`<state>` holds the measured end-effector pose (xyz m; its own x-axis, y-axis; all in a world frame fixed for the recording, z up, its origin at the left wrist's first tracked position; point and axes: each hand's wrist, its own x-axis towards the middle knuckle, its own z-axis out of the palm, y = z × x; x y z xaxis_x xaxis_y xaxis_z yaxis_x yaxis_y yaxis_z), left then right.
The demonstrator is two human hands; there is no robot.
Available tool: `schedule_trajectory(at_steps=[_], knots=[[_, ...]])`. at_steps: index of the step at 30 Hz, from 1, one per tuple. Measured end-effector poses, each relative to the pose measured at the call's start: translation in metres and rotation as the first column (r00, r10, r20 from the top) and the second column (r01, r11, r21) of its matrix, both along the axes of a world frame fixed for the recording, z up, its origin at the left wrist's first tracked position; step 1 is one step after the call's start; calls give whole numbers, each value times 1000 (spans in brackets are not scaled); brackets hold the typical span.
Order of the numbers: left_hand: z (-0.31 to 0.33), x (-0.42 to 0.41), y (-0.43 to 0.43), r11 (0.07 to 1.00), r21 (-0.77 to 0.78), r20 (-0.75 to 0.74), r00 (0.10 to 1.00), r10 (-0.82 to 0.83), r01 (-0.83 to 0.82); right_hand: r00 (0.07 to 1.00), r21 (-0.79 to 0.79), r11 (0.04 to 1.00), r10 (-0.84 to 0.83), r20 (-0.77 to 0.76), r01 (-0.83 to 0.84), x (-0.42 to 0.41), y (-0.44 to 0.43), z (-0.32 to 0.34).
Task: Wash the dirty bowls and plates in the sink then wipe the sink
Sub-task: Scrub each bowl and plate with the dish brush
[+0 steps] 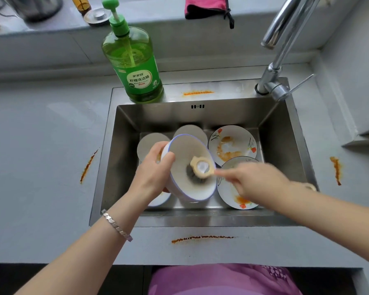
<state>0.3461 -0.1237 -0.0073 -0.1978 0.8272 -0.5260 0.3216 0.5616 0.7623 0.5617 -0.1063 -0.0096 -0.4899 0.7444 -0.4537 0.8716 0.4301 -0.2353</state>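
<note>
A person scrubs a white, blue-rimmed bowl above a steel sink. The left hand grips the bowl by its rim, thumb inside, and tilts the mouth towards the camera, probably so that the brush can reach the bottom and any drips fall into the basin. The right hand holds the handle of a scrubbing brush, its dark wire pad pressed into the bowl's base; the hand is blurred, so the lie of its fingers cannot be read. The rest of the washing-up waits on the sink floor: a flower-patterned plate smeared with orange sauce at the back right, a second plate half hidden under the right hand, two upturned bowls along the back, and another white dish mostly hidden beneath the left hand. A green bottle of washing-up liquid stands on the sink's back left corner within easy reach, and the tap at the back right runs out of the top of the frame. Orange streaks mark the worktop around the sink. By this showing the job is at an early stage, with the wiping not yet begun.
</note>
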Motion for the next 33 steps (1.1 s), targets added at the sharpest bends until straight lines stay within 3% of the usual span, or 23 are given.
schedule_trajectory(at_steps=[3,8,12,16,20,22,24,27,29,33], knots=[[-2,-6,0,1000,-2,-49,999,12,-12,983,-258,966,-68,-171,22,4,-19,5],[-2,-3,-6,998,-10,-52,997,-56,55,998,-32,998,-56,-9,56,22,0,-1],[1,-2,-1,997,7,-83,994,-71,72,991,-179,984,-10,-133,-14,11,-26,3],[3,1,1,995,-51,-17,997,-81,80,999,-18,999,-40,-18,40,25,-4,-6],[2,-4,6,995,-53,-38,995,-91,89,997,-85,996,28,-65,-33,18,-26,-6],[1,-7,6,990,-88,-21,993,-116,114,991,-75,995,-69,-115,61,26,-21,-10],[-1,-10,6,981,-137,8,991,-135,135,903,-115,954,-301,-307,279,34,-12,-15],[-2,-11,8,970,-189,48,988,-144,150,526,-306,753,-637,-563,583,31,-6,-23],[0,-9,10,956,-206,69,978,-196,206,413,-437,670,-727,-548,600,23,-3,-28],[11,0,21,910,-231,111,939,-326,343,280,-730,532,-847,-452,429,6,-2,-28]])
